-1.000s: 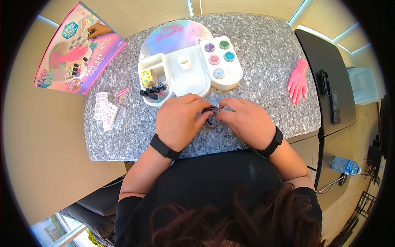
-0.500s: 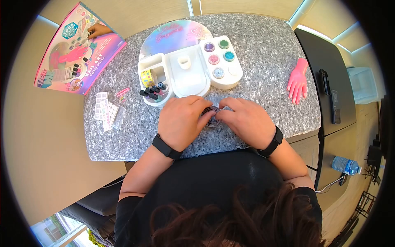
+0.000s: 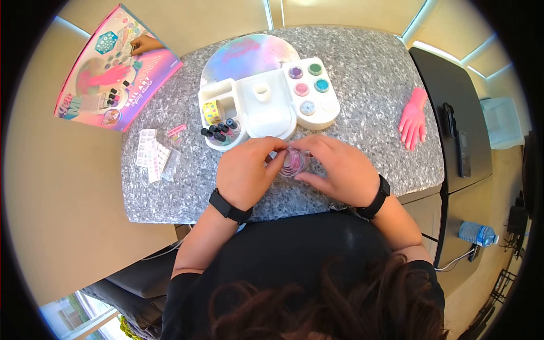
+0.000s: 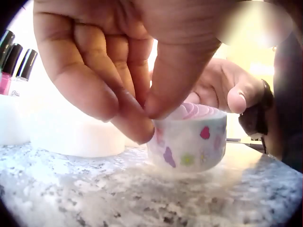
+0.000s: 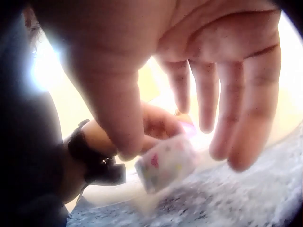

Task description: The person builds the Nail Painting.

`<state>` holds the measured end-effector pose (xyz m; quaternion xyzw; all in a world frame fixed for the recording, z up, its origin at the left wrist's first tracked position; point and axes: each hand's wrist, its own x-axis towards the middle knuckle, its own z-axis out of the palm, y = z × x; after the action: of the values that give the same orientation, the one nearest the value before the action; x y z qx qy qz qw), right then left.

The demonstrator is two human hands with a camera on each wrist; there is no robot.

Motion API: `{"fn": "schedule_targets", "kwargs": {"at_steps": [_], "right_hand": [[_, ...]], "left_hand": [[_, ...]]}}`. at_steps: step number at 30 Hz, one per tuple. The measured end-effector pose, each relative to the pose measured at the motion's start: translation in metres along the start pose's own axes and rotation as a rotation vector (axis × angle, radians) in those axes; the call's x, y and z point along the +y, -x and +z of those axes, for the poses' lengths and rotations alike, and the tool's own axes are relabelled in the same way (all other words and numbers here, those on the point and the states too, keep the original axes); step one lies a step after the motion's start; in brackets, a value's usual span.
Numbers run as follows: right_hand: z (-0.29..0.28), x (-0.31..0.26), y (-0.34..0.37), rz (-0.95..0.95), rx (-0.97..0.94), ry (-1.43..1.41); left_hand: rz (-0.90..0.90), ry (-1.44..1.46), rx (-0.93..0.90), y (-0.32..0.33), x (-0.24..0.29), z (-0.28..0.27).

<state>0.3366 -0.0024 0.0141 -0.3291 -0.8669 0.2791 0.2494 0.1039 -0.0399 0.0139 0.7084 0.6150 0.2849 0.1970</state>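
"Grip state?"
"My left grip [image 3: 245, 173], at nine o'clock of the patterned roll [image 3: 293, 163], pinches its edge; my right grip [image 3: 344, 170], at three, is spread, holding nothing."
"Roll's place?"
"Near bench [image 3: 368, 85] edge, white tray [image 3: 266, 116] at eleven."
"Progress?"
"Looks early: roll in hand, no detached piece visible; coils seem mostly left to unwind."

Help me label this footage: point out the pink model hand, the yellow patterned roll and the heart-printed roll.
Pink model hand [image 3: 413, 120]: head view, back of the hand.
Yellow patterned roll [image 3: 211, 113]: head view, its outer side.
Heart-printed roll [image 4: 189, 144]: left wrist view, its outer wall.
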Motion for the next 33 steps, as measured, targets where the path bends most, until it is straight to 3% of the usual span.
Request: {"fn": "schedule_targets", "kwargs": {"at_steps": [5, 7, 10, 16, 19, 21, 25, 27, 29, 33], "right_hand": [[0.005, -0.002, -0.01, -0.065, 0.094, -0.002], [0.003, -0.009, -0.021, -0.056, 0.116, -0.16], [0.007, -0.014, -0.035, -0.155, 0.166, -0.201], [0.01, -0.02, -0.063, -0.152, 0.119, -0.34], [0.009, -0.015, -0.084, -0.132, 0.15, -0.319], [0.007, -0.01, -0.102, -0.143, 0.161, -0.295], [0.021, 0.013, -0.142, -0.111, 0.111, -0.303], [0.029, 0.018, -0.16, -0.097, 0.064, -0.174], [0.035, 0.016, -0.173, -0.053, 0.018, -0.142], [0.047, 0.017, -0.188, -0.06, 0.024, -0.133]], "left_hand": [[0.14, 0.026, 0.102, 0.001, -0.008, -0.008], [0.157, 0.042, 0.137, 0.0, -0.01, -0.013], [0.119, 0.087, 0.192, 0.005, -0.01, -0.02], [-0.095, 0.363, 0.287, 0.013, -0.022, -0.031], [-0.036, 0.238, 0.441, 0.018, -0.055, -0.04], [-0.039, 0.396, 0.601, 0.017, -0.072, -0.046], [-0.201, 0.398, 0.541, 0.023, -0.089, -0.053], [-0.232, 0.422, 0.459, 0.026, -0.108, -0.048], [-0.253, 0.647, 0.397, 0.025, -0.118, -0.042], [-0.298, 0.746, 0.292, 0.027, -0.116, -0.038]]}}
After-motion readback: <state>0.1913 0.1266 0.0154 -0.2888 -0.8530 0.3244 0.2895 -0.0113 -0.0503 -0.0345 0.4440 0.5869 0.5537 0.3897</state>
